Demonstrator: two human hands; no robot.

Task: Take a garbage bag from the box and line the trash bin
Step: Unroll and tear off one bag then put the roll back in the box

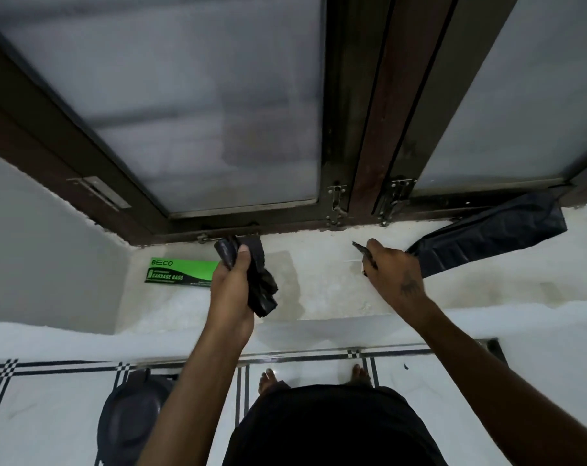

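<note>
Now, stage: bag is out of the box, bin not lined yet.
Left hand point(233, 284): your fingers are closed around a crumpled roll of black bags point(260, 287), held above the sill surface point(319, 280), thumb up near the top of the bundle.
Right hand point(391, 274): fingers pinched on a corner of a black garbage bag point(490, 230); the rest of the bag trails off to your right, partly flat on the sill and up against the window frame point(369, 129).
Gap: the two hands are well apart; can't tell whether the bag is fully torn free of the roll, no link shows between them.
Box point(181, 272): green, printed GARBAGE BAGS, lying flat on the sill just left of your left hand, not touched.
Trash bin point(134, 408): dark round bin on the floor, lower left, near your feet, well below the sill; no liner visible in it.
Done: you've got the roll out and one bag pulled off to the side, judging from how things lie.
Left: put the roll down or back in the box, shake the bag open, carry it down to the bin, tuck it in and fold the rim over.
Progress: roughly early-middle.
</note>
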